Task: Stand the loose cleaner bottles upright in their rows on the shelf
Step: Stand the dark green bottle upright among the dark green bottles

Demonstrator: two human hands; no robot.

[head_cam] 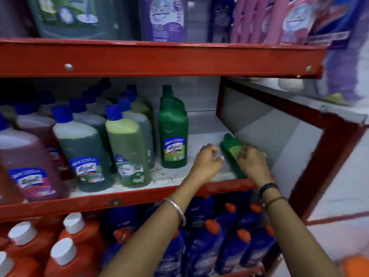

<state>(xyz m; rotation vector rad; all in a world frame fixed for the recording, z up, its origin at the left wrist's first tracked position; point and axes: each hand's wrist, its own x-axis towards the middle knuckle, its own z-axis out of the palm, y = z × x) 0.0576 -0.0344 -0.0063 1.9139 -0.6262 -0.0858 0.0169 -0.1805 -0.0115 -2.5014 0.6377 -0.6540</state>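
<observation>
On the middle shelf (pixel 179 177) a green bottle (pixel 232 151) lies tipped over toward 3 o'clock of the scene, its cap pointing to 11 o'clock and its base near the shelf's front lip. The right hand (pixel 252 161) rests on top of the bottle's lower half with fingers curled over it, gripping it as far as the blur allows. The left hand (pixel 207 159) sits just beside the bottle at its 9 o'clock, fingers loosely curled (whether they touch the bottle cannot be told). At 9 o'clock of the left hand an upright dark green bottle (pixel 173 132) stands alone, and further toward 9 o'clock come rows of blue-capped bottles (pixel 127 144) standing upright. Below, at 6 o'clock, the lower shelf holds orange bottles (pixel 65 246) and blue bottles (pixel 209 246)
</observation>
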